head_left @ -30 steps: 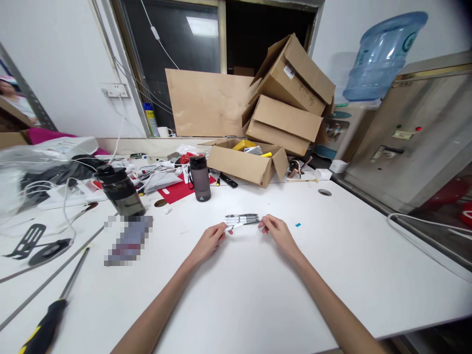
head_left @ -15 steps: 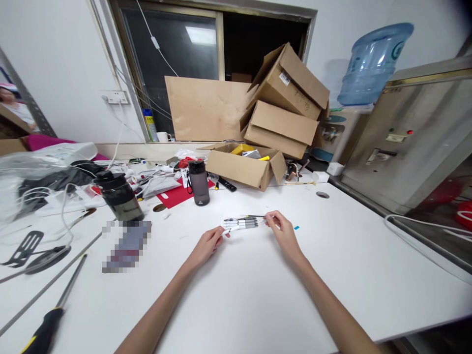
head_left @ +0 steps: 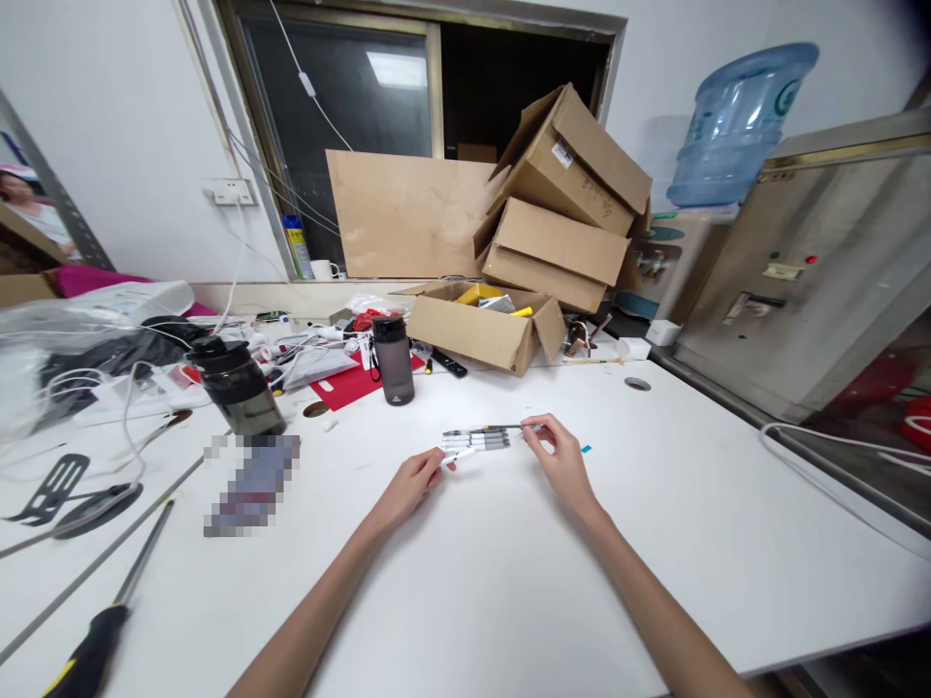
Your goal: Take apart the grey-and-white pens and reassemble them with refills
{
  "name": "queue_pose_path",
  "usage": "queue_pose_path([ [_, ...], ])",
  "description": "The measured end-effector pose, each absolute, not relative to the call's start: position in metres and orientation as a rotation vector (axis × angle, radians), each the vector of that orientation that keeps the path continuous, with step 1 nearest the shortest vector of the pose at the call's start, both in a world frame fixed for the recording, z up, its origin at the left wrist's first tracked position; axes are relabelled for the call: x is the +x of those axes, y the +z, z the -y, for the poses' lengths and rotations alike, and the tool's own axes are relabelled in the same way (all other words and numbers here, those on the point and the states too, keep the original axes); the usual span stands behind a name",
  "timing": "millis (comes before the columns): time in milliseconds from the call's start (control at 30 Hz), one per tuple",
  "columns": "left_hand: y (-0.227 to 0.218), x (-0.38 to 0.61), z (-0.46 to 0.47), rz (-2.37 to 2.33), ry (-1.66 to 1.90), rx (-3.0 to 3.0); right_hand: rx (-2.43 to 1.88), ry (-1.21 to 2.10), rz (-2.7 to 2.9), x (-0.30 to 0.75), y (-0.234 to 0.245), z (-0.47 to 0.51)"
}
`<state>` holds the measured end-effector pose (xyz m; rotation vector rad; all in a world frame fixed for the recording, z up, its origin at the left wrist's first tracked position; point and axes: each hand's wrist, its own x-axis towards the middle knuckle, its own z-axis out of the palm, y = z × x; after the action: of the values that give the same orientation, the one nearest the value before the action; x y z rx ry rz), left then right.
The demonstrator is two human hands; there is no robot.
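Note:
Several black-and-silver pens (head_left: 480, 440) lie side by side in a short row on the white table (head_left: 509, 582). My left hand (head_left: 411, 483) is closed in a pinch on the left end of the nearest pen, which has a white tip. My right hand (head_left: 559, 456) pinches the right end of the farthest pen, which sits slightly apart from the row. Both forearms reach in from the bottom edge.
A small dark bottle (head_left: 393, 360) and a larger dark bottle (head_left: 237, 385) stand behind the pens. Open cardboard boxes (head_left: 486, 328) are piled at the back. A screwdriver (head_left: 102, 620), spatulas and cables lie at the left. A cable (head_left: 829, 456) runs along the right edge.
My right hand shifted from the row's near right end up to the farthest pen and drew it slightly away. My left hand slid a little down and left.

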<state>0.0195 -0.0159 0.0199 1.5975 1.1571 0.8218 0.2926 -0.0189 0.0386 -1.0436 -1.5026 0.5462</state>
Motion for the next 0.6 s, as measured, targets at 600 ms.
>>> queue_pose_path([
  [600, 0.0200, 0.0190, 0.0162, -1.171, 0.784, 1.642, -1.025, 0.624, 1.486, 0.2923, 0.0346, 0.0163],
])
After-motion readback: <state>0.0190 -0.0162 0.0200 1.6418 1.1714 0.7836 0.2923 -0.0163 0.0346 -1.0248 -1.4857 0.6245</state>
